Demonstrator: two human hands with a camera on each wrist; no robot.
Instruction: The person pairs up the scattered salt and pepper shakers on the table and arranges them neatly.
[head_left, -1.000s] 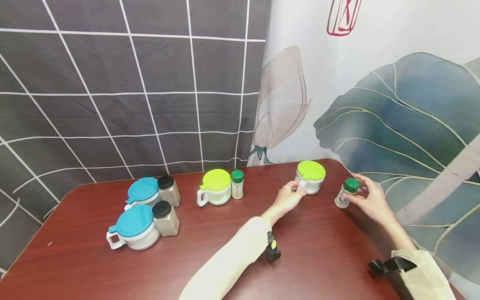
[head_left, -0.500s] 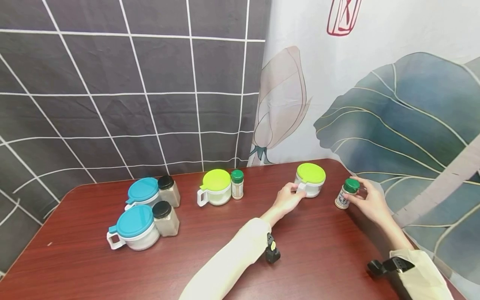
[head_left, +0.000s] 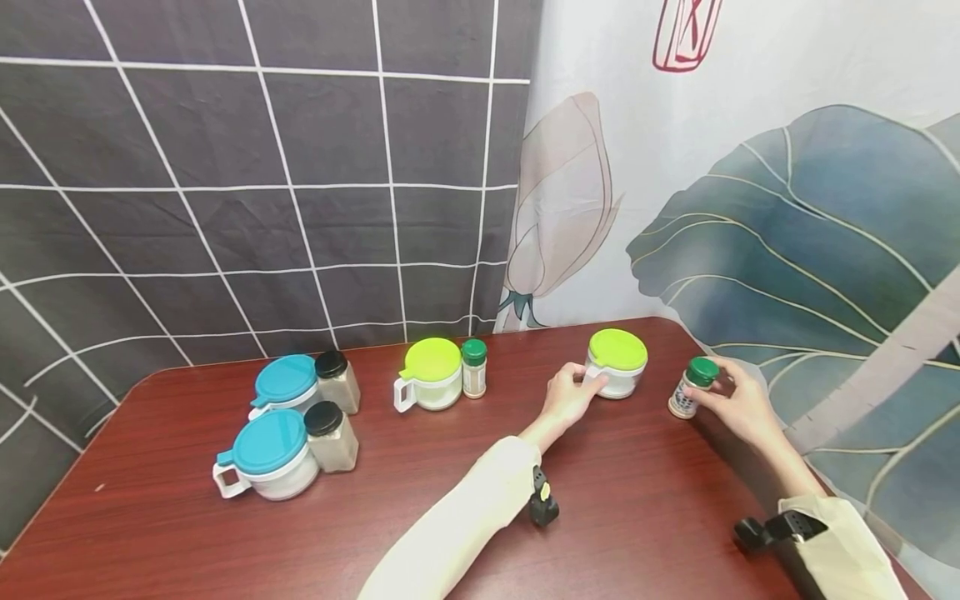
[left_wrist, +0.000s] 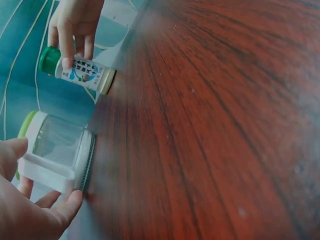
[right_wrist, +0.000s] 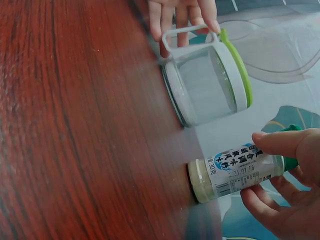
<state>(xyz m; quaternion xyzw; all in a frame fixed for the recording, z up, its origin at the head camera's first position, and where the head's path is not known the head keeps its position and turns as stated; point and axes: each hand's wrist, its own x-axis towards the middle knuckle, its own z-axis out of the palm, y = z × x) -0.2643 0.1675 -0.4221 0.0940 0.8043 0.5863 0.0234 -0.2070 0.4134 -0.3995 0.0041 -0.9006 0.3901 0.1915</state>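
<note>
My left hand (head_left: 570, 396) grips the white handle of a clear seasoning jar (head_left: 617, 364) with a lime-green lid, upright on the table toward the back right. In the left wrist view, the thumb is by the lid and the fingers curl behind the handle (left_wrist: 47, 172). To its right, my right hand (head_left: 738, 402) holds a small spice bottle (head_left: 684, 400) with a green cap between thumb and fingers. Its printed label (right_wrist: 237, 167) shows in the right wrist view. The bottle stands upright on the table, apart from the jar.
Another lime-lidded jar (head_left: 437, 387) stands at the back middle beside a second green-capped bottle (head_left: 475, 379). Two blue-lidded jars (head_left: 273, 454) and two black-capped shakers (head_left: 334, 446) are grouped on the left. A curtain (head_left: 322, 208) hangs behind the red-brown table (head_left: 600, 517).
My left hand has drawn the lime-lidded jar slightly toward me and a little to the left. The right hand and its spice bottle have hardly moved.
</note>
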